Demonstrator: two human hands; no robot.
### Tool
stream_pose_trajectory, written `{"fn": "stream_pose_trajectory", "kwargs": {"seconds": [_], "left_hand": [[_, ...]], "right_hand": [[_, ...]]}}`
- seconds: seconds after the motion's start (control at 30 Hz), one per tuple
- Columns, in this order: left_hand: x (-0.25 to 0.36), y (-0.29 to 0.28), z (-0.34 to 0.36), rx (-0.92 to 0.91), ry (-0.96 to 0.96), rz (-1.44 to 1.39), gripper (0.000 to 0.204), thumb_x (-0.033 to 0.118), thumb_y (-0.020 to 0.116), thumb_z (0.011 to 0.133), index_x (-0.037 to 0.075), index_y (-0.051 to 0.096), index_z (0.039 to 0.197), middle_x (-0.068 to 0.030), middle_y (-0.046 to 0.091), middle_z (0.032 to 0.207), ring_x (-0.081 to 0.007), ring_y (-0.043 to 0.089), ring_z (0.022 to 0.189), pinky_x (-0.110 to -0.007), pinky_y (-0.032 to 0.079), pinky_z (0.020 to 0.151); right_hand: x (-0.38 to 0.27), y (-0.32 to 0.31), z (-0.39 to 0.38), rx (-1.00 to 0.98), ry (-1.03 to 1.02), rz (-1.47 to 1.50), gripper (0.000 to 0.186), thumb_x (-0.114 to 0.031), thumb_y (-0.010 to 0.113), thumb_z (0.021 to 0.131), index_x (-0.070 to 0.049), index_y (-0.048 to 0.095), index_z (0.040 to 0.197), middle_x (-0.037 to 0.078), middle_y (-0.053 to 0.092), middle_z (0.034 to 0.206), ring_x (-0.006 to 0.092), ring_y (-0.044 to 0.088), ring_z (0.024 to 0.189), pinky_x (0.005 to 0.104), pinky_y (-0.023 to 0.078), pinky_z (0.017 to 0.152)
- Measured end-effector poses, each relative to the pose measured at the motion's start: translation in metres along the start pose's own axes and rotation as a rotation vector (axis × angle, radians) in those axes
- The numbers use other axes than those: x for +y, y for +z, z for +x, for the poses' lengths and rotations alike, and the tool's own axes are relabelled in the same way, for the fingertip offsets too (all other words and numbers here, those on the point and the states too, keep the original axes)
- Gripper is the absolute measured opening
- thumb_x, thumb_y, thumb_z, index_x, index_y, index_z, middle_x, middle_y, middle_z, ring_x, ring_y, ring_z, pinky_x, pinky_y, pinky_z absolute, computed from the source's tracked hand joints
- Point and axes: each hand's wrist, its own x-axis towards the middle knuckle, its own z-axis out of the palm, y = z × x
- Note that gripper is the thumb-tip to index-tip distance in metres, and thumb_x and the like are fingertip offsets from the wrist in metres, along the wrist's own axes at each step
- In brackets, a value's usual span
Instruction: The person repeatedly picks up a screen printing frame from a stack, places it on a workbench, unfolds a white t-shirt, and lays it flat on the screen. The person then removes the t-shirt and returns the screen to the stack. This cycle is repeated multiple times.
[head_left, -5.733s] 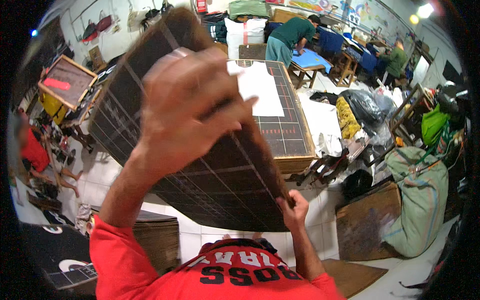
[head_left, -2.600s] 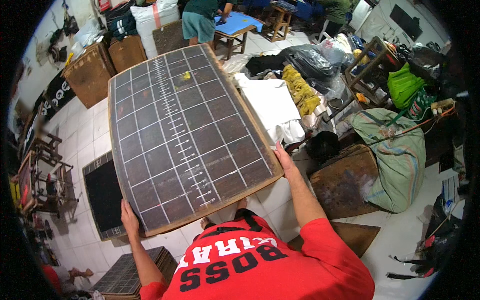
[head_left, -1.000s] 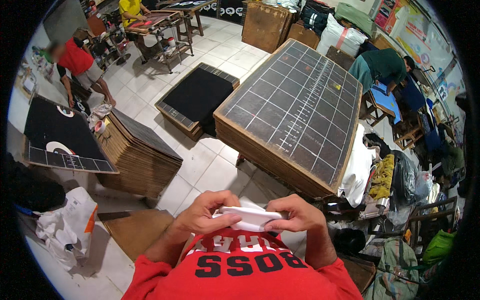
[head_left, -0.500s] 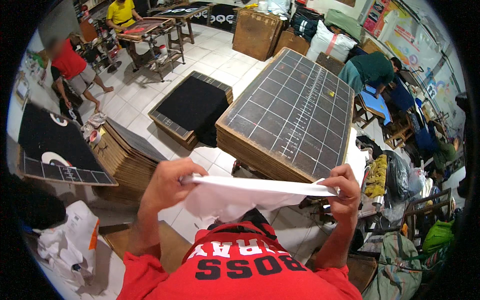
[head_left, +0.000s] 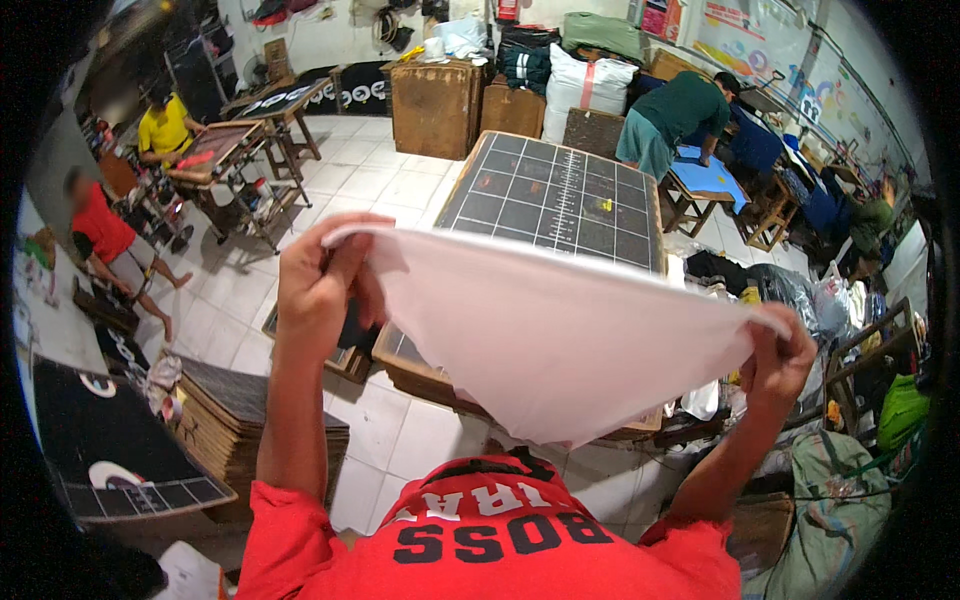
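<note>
A white piece of cloth [head_left: 570,340] hangs stretched between my two hands, its top edge taut and sloping down to the right. My left hand [head_left: 330,280] pinches its upper left corner, fingers curled over the edge. Lower down at the right, my right hand [head_left: 780,355] grips the other corner between thumb and fingers. The cloth's lower part droops to a rounded point above my red shirt. Behind it stands a stack of boards topped by a dark board [head_left: 530,195] with a white grid and ruler marks, its near part hidden by the cloth.
On the left are a second stack of boards [head_left: 225,400] and a black printed panel [head_left: 90,430]. One person in green [head_left: 675,115] bends over blue cloth [head_left: 708,178]; a person in yellow [head_left: 170,130] and one in red [head_left: 105,225] are far left. Sacks [head_left: 840,510] lie at right.
Both my hands have risen and moved apart, lifting the white cloth and spreading it wider, so it covers the near part of the gridded board. My view has tilted up toward the far wall.
</note>
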Motion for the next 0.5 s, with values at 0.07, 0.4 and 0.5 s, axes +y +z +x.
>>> {"fn": "stream_pose_trajectory", "kwargs": {"seconds": [0.07,0.4,0.5], "left_hand": [[-0.002,0.014,0.045,-0.052,0.067,-0.040,0.020,0.010,0.052,0.106,-0.004,0.060,0.117,-0.0116,0.066,0.079,-0.0215,0.070,0.062,-0.029,0.052,0.048],[-0.109,0.090,0.309,-0.315,-0.106,-0.005,0.014,0.004,0.058,0.101,-0.002,0.062,0.113,-0.0134,0.070,0.110,-0.0250,0.074,0.099,-0.035,0.063,0.084],[-0.134,0.127,0.376,-0.180,-0.020,-0.084,0.015,0.002,0.064,0.097,-0.001,0.068,0.112,-0.0095,0.072,0.102,-0.0178,0.072,0.098,-0.030,0.061,0.087]], "right_hand": [[0.011,0.006,0.038,0.093,0.051,-0.020,0.012,-0.012,0.071,0.096,-0.002,0.070,0.103,0.000,0.064,0.072,0.0031,0.039,0.040,0.0223,0.024,0.035],[0.138,0.052,0.240,-0.172,0.422,0.268,0.021,-0.011,0.053,0.104,0.001,0.063,0.118,0.015,0.071,0.112,0.0248,0.075,0.093,0.0348,0.062,0.072],[0.183,0.077,0.304,0.068,0.333,0.229,0.022,-0.007,0.047,0.105,0.000,0.062,0.119,0.016,0.072,0.114,0.0240,0.073,0.101,0.0378,0.060,0.090]]}}
